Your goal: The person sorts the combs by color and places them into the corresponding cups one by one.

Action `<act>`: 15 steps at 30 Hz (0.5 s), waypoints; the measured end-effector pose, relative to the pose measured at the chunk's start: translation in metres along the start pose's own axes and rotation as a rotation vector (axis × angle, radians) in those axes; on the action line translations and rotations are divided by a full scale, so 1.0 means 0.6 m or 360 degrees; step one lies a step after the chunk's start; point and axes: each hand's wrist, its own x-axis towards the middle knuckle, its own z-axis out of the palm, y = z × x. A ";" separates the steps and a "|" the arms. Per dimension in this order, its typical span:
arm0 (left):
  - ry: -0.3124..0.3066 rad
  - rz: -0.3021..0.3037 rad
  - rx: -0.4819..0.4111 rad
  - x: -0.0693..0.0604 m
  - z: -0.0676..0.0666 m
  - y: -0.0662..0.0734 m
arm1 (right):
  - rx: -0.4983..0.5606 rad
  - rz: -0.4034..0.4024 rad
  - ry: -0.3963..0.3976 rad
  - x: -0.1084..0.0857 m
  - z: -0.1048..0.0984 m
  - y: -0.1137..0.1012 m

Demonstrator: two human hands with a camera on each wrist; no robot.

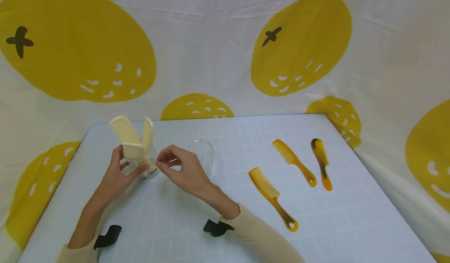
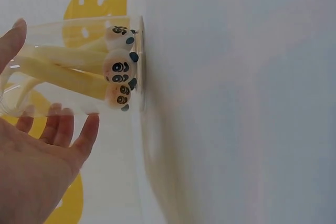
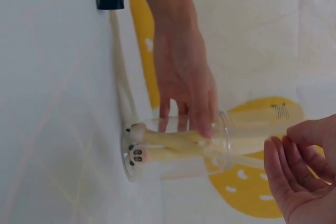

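In the head view, my left hand (image 1: pixel 117 177) grips a clear cup (image 1: pixel 152 153) standing at the table's left side. Its thumb and fingers lie on opposite sides of the cup in the left wrist view. Three cream paddle-headed utensils (image 1: pixel 133 151) stand in the cup, wide heads up. Panda faces (image 2: pixel 119 67) decorate their handle ends at the cup's bottom. Just right of the cup, my right hand (image 1: pixel 184 169) has loosely curled fingers, thumb close to the fingertips, with nothing visible between them. What exact kind of utensils they are, I cannot tell.
A second clear cup (image 1: pixel 205 153) stands behind my right hand. On the table's right side lie three amber combs: one nearer the front (image 1: pixel 268 192), one behind it (image 1: pixel 293 161), and a dark-streaked one (image 1: pixel 321 163) farthest right. A fruit-print curtain (image 1: pixel 204 52) hangs behind the table.
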 end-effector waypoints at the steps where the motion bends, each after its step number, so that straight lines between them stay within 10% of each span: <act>1: -0.0002 0.0001 0.0002 0.000 0.000 0.001 | 0.0001 -0.0014 0.0008 -0.002 -0.003 0.000; 15: 0.0038 -0.0052 0.0185 -0.021 -0.005 0.012 | -0.0034 -0.0163 -0.0004 -0.025 -0.033 0.001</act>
